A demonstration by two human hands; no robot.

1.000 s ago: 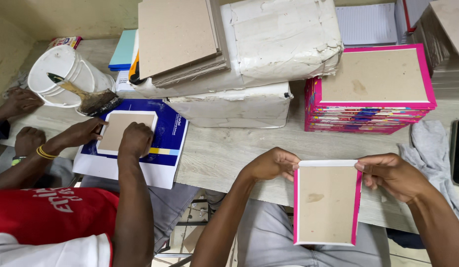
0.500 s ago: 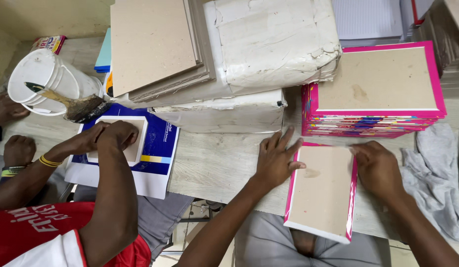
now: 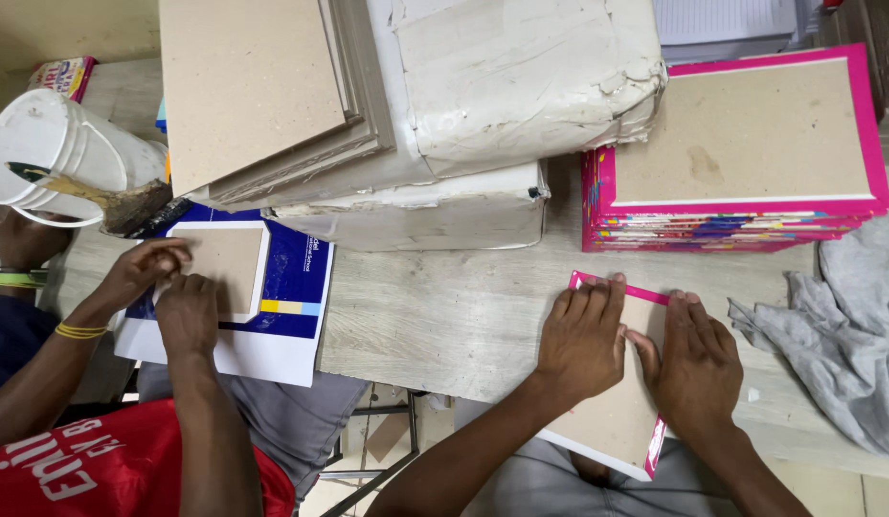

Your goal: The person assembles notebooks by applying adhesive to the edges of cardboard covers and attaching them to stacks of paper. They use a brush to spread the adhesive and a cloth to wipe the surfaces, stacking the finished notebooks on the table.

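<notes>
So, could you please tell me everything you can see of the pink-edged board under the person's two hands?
The pink-edged board is a flat brown cardboard rectangle with a pink wrap folded over its top and right edges, and white showing along its near edge. It lies slightly tilted on the wooden table, its near end overhanging the table edge. The left hand and right hand press flat on it, side by side.
</notes>
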